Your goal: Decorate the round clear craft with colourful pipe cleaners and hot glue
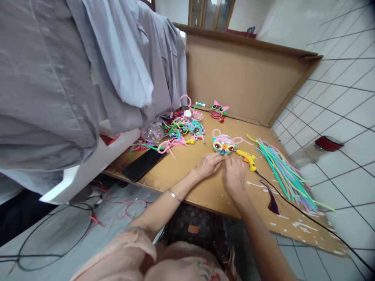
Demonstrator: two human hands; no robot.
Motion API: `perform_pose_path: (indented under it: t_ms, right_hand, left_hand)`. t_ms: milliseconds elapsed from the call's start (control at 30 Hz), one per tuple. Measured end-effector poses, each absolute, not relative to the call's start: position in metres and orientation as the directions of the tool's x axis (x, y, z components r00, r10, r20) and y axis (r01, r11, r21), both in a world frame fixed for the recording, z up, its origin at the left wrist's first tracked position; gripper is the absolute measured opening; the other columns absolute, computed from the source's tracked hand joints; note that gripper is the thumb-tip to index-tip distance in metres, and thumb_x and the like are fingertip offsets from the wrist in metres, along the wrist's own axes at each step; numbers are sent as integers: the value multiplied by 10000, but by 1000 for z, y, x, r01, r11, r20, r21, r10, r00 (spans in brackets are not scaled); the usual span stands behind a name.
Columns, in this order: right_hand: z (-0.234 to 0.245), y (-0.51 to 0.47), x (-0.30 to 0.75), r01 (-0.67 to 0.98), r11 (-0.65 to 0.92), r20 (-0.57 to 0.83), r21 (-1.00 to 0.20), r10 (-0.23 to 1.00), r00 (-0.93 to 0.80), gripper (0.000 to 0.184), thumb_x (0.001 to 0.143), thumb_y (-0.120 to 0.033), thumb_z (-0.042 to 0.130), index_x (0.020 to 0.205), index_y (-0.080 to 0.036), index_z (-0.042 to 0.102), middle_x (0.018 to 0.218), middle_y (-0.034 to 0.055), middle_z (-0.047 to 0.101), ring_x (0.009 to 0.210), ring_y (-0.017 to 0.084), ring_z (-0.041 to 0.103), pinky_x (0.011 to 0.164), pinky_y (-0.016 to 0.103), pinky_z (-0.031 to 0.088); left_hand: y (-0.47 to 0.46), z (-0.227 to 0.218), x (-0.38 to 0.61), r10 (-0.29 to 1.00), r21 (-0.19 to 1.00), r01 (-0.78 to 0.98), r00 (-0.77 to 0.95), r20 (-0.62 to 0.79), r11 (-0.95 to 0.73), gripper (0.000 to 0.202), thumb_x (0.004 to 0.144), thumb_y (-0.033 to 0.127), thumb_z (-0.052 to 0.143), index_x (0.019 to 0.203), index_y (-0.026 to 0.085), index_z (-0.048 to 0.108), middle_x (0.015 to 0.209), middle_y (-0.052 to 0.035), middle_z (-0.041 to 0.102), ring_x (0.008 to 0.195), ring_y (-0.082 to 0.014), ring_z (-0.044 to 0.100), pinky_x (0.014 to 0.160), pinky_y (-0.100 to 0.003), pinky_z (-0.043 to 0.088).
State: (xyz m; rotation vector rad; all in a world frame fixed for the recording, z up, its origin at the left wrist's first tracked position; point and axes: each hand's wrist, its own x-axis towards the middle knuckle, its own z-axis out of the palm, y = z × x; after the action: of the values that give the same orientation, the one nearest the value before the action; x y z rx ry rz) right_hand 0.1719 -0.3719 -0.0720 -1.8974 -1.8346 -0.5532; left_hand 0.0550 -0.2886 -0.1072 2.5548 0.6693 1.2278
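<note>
A round animal face [223, 144] made of pipe cleaners, with red-brown eyes, an orange nose and pink loop ears, sits on the wooden table. At its lower edge, the fingers of my left hand [209, 164] are closed, coming in from the left. My right hand [235, 173] is closed at the same edge, its fingertips meeting the left ones beneath the blue part. The exact bit pinched between the fingertips is hidden. Just right of the face lies a yellow glue gun [247, 159], its nozzle near the face and its black cord running off right.
Left of the face are a tangled pile of pipe cleaners [183, 127], a clear ball [152, 132] and a black phone [144, 164]. Straight pipe cleaners [283, 171] and a purple tassel [273, 203] lie right. A finished-looking pink face [217, 111] and a glue stick [200, 104] stand behind.
</note>
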Motion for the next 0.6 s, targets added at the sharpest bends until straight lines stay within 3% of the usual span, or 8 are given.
perform_pose_path:
  t_ms: [133,367,500,600]
  right_hand:
    - [-68,-370,179,992,-72,462,107,887,14,267,874,-77,406,836,-151,660,761,116,671,705,221,552,659,331,318]
    - [-44,-379,198,963,-81,559,257,825,-80,251,868,-82,430,771,-168,645,721,85,657,691,199,531,674,331,278]
    - [-26,-383,218,962,-124,633,243,772,-60,263,881,-102,416,830,-163,667,717,90,650,679,198,527,656,329,283]
    - [-13,-386,231,975,-181,726,126,686,34,272,907,-174,417,836,-167,680,716,88,654,695,206,551,648,316,310]
  left_hand:
    - [-289,-112,54,521,376,363,539,662,-853,342,975,321,407,1053,182,709,827,-96,706,807,-175,672,774,-276,501]
    - [-288,-112,57,560,437,353,568,602,-827,287,957,324,471,1073,199,702,927,-94,748,808,-176,699,733,-262,512]
    - [-287,-114,51,614,465,402,562,554,-788,247,943,299,490,999,213,715,867,-80,751,761,-170,694,719,-254,499]
    - [-284,-115,44,675,515,437,505,537,-737,244,937,296,492,903,219,721,836,-70,746,723,-157,676,692,-239,468]
